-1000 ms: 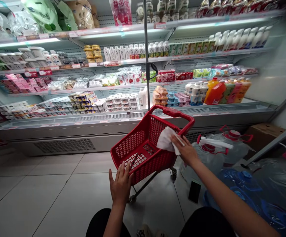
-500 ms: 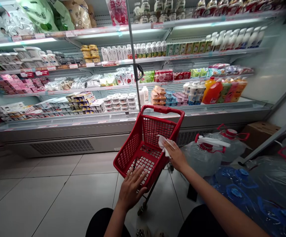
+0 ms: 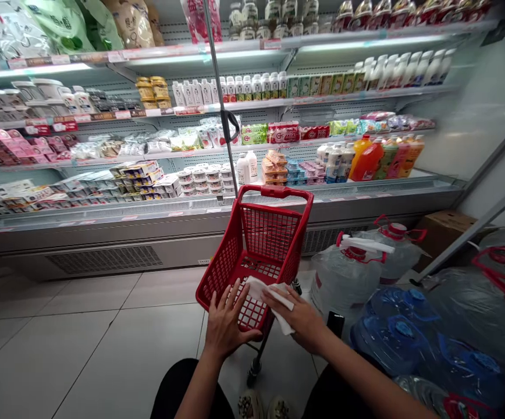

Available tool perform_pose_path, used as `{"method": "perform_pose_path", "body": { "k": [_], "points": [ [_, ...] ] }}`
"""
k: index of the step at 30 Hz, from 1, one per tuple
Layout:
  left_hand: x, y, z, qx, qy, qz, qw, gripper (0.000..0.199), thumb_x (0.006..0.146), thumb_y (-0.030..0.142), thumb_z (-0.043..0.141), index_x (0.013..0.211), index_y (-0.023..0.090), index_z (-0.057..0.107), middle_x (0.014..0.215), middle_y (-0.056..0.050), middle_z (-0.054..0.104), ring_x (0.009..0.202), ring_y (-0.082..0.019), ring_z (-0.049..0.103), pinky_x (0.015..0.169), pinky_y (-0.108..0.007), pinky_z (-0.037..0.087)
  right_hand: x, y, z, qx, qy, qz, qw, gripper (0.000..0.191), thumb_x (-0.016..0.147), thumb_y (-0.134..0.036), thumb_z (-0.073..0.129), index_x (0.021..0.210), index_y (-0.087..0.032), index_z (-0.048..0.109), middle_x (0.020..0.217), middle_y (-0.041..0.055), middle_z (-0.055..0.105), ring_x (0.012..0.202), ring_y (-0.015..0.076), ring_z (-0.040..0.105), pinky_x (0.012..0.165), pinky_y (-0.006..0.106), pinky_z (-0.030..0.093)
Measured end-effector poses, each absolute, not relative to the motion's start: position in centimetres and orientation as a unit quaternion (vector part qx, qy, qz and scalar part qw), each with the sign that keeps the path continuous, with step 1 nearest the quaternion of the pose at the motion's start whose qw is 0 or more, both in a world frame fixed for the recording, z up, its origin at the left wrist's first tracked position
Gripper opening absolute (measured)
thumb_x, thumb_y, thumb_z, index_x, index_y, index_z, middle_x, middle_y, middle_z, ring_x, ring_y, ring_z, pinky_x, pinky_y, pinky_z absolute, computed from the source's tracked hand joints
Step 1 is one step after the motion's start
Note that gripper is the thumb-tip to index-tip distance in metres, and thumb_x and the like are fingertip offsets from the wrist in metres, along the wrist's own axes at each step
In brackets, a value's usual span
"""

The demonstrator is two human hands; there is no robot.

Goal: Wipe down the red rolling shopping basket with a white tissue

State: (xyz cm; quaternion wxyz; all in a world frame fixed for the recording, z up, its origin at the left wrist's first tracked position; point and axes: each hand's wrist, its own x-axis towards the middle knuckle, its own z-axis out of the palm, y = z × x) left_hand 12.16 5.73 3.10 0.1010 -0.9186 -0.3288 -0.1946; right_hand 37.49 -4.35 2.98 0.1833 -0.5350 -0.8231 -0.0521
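A red plastic shopping cart [image 3: 271,231] with a lattice basket stands in front of me, its handle on the far side. My left hand [image 3: 228,326] lies at the basket's near end, fingers spread and holding nothing. At the basket's near right corner, my right hand [image 3: 294,314] presses a white cloth or wipe [image 3: 281,307] against the rim. Part of the cloth hangs below the fingers, and another part reaches over into the basket. The cart's front wheel [image 3: 253,372] shows below, between my feet and the basket.
Behind the cart runs a refrigerated display case [image 3: 148,224] stocked with dairy and drinks. To the right stand clear water jugs [image 3: 344,279], blue water jugs [image 3: 394,337] and a cardboard box [image 3: 442,230]. A dark flat object [image 3: 335,323] is beside the jugs.
My right hand has slid the cloth along the basket's right rim, nearer to me and to the near corner. My left hand stays at the near end, its fingers more spread.
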Motion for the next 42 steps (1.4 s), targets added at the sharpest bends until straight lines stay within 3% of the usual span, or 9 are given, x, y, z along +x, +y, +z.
{"method": "perform_pose_path", "body": {
  "k": [7,14,18,21,23,26,31,42],
  "points": [
    [14.7,3.0,2.5,-0.897,-0.375,-0.213,0.097,0.108,0.082,0.088,0.052,0.167,0.03,0.018,0.166,-0.011,0.04,0.144,-0.039,0.047,0.123,-0.061,0.021,46.4,0.5,4.5,-0.618,-0.762,-0.089,0.172,0.105,0.081,0.004,0.042,0.167,-0.032,-0.006,0.171,0.0012,0.029,0.156,0.0199,0.031,0.129,0.052,0.026],
    [17.2,1.8,1.8,-0.876,-0.415,-0.23,0.091,0.109,0.083,0.085,0.054,0.168,0.029,0.016,0.167,-0.014,0.037,0.151,-0.043,0.037,0.123,-0.071,0.016,41.5,-2.7,3.1,-0.581,-0.781,-0.047,0.223,0.098,0.083,0.001,0.039,0.168,-0.027,0.0,0.172,0.004,0.025,0.157,0.0195,0.027,0.129,0.049,0.028],
    [17.3,1.7,2.7,-0.893,-0.384,-0.226,0.06,0.109,0.086,0.075,0.062,0.168,0.024,0.012,0.172,-0.018,0.022,0.156,-0.04,0.03,0.121,-0.061,0.031,39.0,-7.2,2.2,-0.553,-0.805,-0.014,0.217,0.099,0.079,0.002,0.042,0.169,-0.025,0.01,0.171,0.0036,0.029,0.158,0.021,0.025,0.128,0.048,0.03],
    [15.6,3.0,4.1,-0.935,-0.3,-0.185,0.04,0.102,0.089,0.057,0.07,0.168,0.029,0.012,0.175,-0.013,0.013,0.157,-0.033,0.031,0.118,-0.048,0.04,40.1,-8.6,2.4,-0.539,-0.817,-0.024,0.203,0.097,0.081,0.003,0.043,0.168,-0.026,0.014,0.169,0.0024,0.035,0.158,0.021,0.026,0.127,0.047,0.033],
    [13.9,4.6,5.0,-0.943,-0.284,-0.165,0.053,0.099,0.09,0.052,0.071,0.167,0.033,0.013,0.175,-0.009,0.018,0.156,-0.031,0.034,0.123,-0.05,0.035,41.6,-8.4,2.7,-0.545,-0.813,-0.035,0.205,0.098,0.08,0.004,0.043,0.168,-0.027,0.015,0.167,0.0021,0.039,0.157,0.0214,0.029,0.127,0.047,0.034],
    [12.2,6.6,5.5,-0.936,-0.302,-0.166,0.068,0.104,0.088,0.052,0.072,0.168,0.027,0.01,0.173,-0.008,0.026,0.156,-0.03,0.034,0.127,-0.048,0.03,43.2,-7.5,3.0,-0.569,-0.789,-0.055,0.226,0.097,0.082,0.004,0.043,0.168,-0.029,0.013,0.165,0.0019,0.042,0.155,0.0218,0.034,0.126,0.047,0.037],
    [13.1,7.1,4.6,-0.94,-0.284,-0.169,0.087,0.096,0.093,0.046,0.069,0.168,0.03,0.012,0.171,-0.004,0.032,0.155,-0.027,0.035,0.128,-0.047,0.031,42.9,-7.0,2.4,-0.603,-0.758,-0.075,0.238,0.086,0.093,-0.002,0.04,0.168,-0.03,0.011,0.167,0.001,0.04,0.155,0.0222,0.034,0.125,0.048,0.039],
    [15.2,7.1,3.6,-0.93,-0.3,-0.191,0.096,0.09,0.093,0.044,0.068,0.167,0.028,0.02,0.168,-0.003,0.037,0.152,-0.029,0.041,0.124,-0.05,0.038,41.5,-6.5,1.4,-0.621,-0.749,-0.079,0.217,0.086,0.093,0.0,0.04,0.168,-0.03,0.012,0.167,0.0031,0.04,0.156,0.0224,0.033,0.126,0.047,0.036]
  ]
}}
